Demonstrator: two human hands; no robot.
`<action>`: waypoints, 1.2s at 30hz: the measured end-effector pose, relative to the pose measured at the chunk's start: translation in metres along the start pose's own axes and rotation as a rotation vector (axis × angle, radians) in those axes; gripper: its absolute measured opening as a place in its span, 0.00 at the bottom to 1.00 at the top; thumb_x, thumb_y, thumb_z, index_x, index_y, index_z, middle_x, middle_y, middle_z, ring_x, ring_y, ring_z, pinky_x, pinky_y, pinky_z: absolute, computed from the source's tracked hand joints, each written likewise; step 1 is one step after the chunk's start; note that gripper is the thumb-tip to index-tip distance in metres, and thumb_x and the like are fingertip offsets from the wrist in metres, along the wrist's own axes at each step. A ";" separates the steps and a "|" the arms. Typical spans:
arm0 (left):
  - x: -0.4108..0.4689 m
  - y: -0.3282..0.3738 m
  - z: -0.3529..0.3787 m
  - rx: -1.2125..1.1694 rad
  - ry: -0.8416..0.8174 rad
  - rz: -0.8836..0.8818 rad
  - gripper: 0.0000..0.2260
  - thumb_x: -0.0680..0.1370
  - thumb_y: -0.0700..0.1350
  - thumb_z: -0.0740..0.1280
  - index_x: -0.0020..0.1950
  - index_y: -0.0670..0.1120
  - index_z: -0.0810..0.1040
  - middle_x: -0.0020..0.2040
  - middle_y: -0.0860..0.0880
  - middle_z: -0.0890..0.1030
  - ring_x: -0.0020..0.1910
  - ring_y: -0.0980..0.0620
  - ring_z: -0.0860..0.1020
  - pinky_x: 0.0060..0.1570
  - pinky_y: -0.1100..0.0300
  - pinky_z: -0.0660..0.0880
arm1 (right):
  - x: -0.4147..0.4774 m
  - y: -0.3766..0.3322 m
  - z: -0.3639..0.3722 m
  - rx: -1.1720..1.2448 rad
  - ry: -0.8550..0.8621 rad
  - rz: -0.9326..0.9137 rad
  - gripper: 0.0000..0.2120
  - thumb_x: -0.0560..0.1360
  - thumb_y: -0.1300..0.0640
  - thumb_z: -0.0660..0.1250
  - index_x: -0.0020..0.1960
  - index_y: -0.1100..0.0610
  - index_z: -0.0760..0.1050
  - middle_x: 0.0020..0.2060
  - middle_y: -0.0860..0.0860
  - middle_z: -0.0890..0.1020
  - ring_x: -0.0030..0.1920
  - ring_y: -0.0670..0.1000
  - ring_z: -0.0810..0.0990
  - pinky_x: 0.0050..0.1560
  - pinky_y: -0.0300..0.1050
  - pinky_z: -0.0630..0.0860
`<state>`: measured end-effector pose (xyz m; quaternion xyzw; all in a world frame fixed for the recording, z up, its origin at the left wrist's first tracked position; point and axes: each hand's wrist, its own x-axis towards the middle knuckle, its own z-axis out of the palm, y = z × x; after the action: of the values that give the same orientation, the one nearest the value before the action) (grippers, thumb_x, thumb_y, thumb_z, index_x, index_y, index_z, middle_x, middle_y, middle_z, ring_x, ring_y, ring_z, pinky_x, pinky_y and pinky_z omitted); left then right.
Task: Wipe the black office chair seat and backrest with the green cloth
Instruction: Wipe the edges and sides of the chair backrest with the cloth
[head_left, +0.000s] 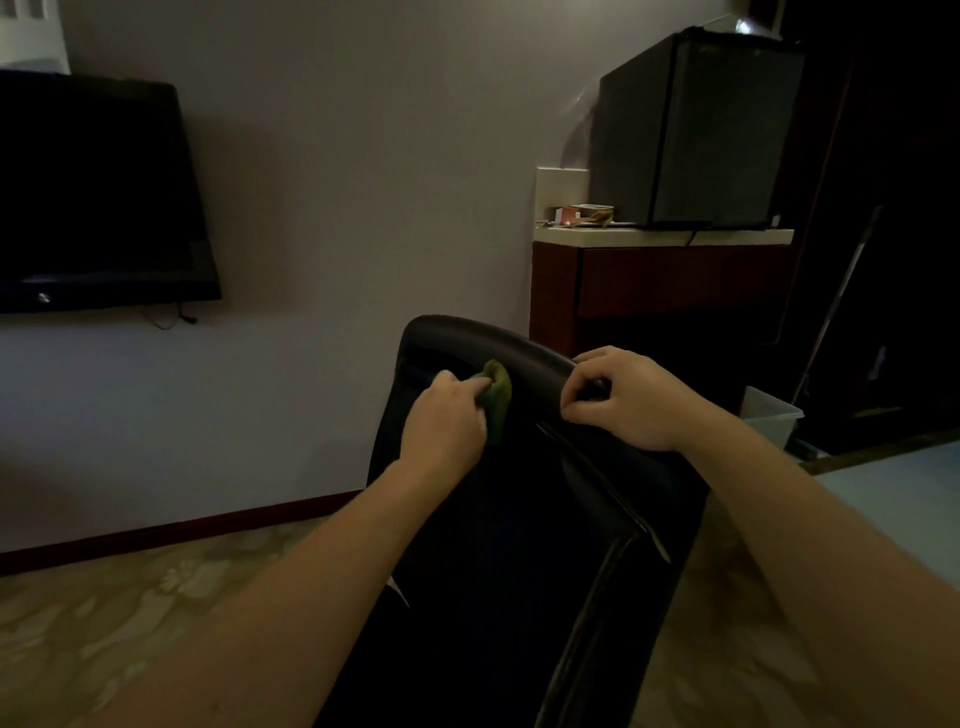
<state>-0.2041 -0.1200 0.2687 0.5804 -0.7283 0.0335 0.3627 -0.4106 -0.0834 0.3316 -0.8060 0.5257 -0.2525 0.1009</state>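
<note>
The black office chair's backrest (519, 519) fills the lower middle of the head view, its curved top edge toward the wall. My left hand (447, 421) holds the bunched green cloth (496, 397) pressed against the upper part of the backrest, just below the top edge. My right hand (628, 397) grips the top edge of the backrest on the right side, fingers curled over it. The seat is hidden from view.
A dark television (98, 192) hangs on the wall at left. A wooden cabinet (660, 280) with a small black fridge (696, 130) stands behind the chair at right. A white bin (771, 413) sits on the floor beside it. Patterned floor (156, 597) lies to the left.
</note>
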 end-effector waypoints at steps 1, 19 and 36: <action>0.004 -0.001 0.003 0.013 -0.003 -0.018 0.16 0.84 0.45 0.58 0.71 0.48 0.74 0.49 0.48 0.70 0.42 0.51 0.70 0.43 0.59 0.68 | 0.000 0.000 0.000 0.005 0.001 0.002 0.01 0.74 0.53 0.72 0.44 0.49 0.81 0.56 0.42 0.71 0.47 0.39 0.69 0.43 0.27 0.61; 0.019 -0.031 0.013 0.046 -0.043 -0.101 0.17 0.84 0.44 0.58 0.73 0.48 0.72 0.55 0.44 0.72 0.51 0.44 0.74 0.54 0.48 0.76 | 0.006 0.006 0.002 0.019 -0.022 0.033 0.02 0.74 0.52 0.71 0.44 0.45 0.81 0.69 0.43 0.68 0.61 0.44 0.66 0.59 0.42 0.64; 0.028 -0.036 0.014 0.060 -0.042 -0.090 0.17 0.83 0.44 0.58 0.71 0.47 0.74 0.54 0.44 0.72 0.50 0.44 0.74 0.53 0.48 0.76 | 0.014 0.009 0.003 0.004 -0.010 0.034 0.02 0.73 0.51 0.72 0.43 0.43 0.81 0.70 0.45 0.69 0.68 0.50 0.68 0.65 0.46 0.64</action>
<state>-0.1817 -0.1617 0.2610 0.6236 -0.7078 0.0267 0.3308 -0.4119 -0.1003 0.3292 -0.7981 0.5382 -0.2478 0.1096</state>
